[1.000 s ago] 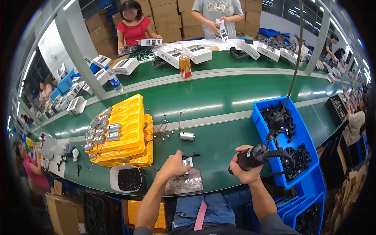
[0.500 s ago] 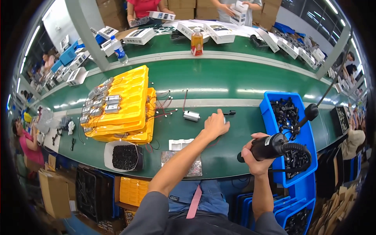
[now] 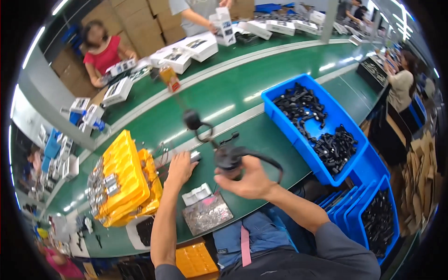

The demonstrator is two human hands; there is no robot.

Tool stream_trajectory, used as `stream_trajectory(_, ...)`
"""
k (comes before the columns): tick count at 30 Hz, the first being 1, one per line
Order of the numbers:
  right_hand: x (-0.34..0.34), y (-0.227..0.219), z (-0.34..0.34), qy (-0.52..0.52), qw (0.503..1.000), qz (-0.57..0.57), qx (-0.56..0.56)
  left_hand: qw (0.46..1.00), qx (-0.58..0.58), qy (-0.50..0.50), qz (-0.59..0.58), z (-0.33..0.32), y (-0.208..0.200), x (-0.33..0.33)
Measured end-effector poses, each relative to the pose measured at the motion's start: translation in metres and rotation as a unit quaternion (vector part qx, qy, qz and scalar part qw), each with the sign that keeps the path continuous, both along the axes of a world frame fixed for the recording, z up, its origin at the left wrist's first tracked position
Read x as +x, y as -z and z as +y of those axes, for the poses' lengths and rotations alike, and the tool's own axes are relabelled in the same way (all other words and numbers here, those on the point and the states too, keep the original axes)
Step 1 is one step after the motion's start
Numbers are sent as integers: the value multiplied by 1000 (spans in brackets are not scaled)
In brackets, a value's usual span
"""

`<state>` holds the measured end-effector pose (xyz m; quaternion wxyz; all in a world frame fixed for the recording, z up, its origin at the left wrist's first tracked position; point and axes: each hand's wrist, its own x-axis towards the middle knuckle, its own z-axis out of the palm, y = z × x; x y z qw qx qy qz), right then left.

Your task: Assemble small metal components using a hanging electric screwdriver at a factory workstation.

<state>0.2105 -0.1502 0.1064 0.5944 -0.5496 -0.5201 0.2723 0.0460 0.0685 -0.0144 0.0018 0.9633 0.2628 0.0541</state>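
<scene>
In my right hand (image 3: 249, 179) is a black corded electric screwdriver (image 3: 227, 158), upright above the table, its fingers wrapped round the body. The screwdriver is blurred and its tip is hidden. To its left, my left hand (image 3: 179, 168) closes its fingertips on the end of a small silver motor (image 3: 195, 157) lying on the green table. Thin red wires trail beside that hand. Just beyond the screwdriver is a small black plastic part (image 3: 229, 138). A white moulded holder (image 3: 197, 194) and a silvery flat sheet (image 3: 207, 214) lie nearer me.
Stacked yellow trays (image 3: 123, 172) with several motors stand at left, beside a container of small black parts (image 3: 145, 231). A blue bin (image 3: 284, 128) of black parts is at right. A bottle (image 3: 169, 78) and white boxes (image 3: 200, 45) line the far side, where two people work.
My view has turned to the right. My left hand has moved left, from near the black part to the silver motor. The screwdriver has moved left, closer to the work area.
</scene>
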Motion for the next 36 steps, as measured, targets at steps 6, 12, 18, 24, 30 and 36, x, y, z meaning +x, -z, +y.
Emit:
stream_trajectory(6,-28,5,-42,57,980,-189,23,867,-169,-167,-437,-45,-69,6)
stream_trajectory(12,65,-52,-101,90,952,-275,-96,688,-299,-191,-633,-111,-150,-56)
stream_trajectory(18,259,55,-95,225,738,-454,-446,590,-365,-185,-696,-176,-189,-88)
stream_trajectory(24,266,69,-88,22,753,-443,-486,590,-480,-227,-608,-202,-131,-99)
stream_trajectory(30,267,63,-100,114,776,-446,-432,547,-587,-229,-551,-223,-78,-89)
stream_trajectory(36,208,-25,-110,290,906,-306,-49,560,-588,-182,-555,-245,-76,-76)
